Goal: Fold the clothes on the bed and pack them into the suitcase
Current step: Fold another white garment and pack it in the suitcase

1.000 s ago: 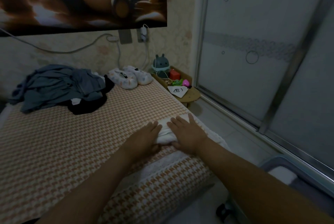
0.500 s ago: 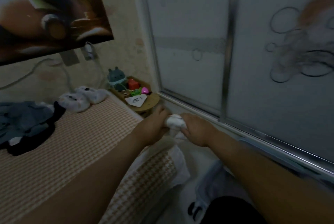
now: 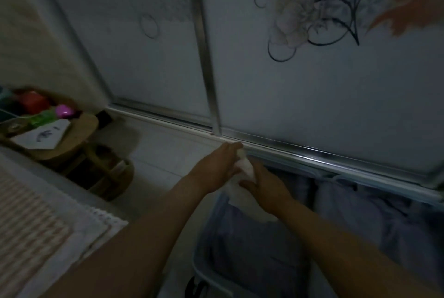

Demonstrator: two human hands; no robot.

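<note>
- Now you are holding the white garment [image 3: 246, 168] between both hands. Your left hand [image 3: 216, 168] is gripping its far end, and your right hand [image 3: 264, 184] is curling over its near part.
- The bundle is slanting away from you, its tip pointing toward the door track, and a loose white fold seems to be hanging below your hands.
- You are carrying it above the left end of the open suitcase [image 3: 205, 233], which is lying below and to the right of your hands, its long side running along the track.
- Your right hand is sitting nearer the inside of the case, while your left is hovering about over the rim.
- The coming move is probably calling for a short drop, down and a little to the right, leading with the right hand.
- Bluish cloth is filling the case; whether it is lining or packed clothes is too dim to tell.
- The case is resting on a pale floor [image 3: 163, 153] against a sliding door [image 3: 312, 93] with a flower pattern. The bed [image 3: 36, 225] is showing at lower left, and a wooden stand [image 3: 81, 134] with bright toys is standing beyond it.
</note>
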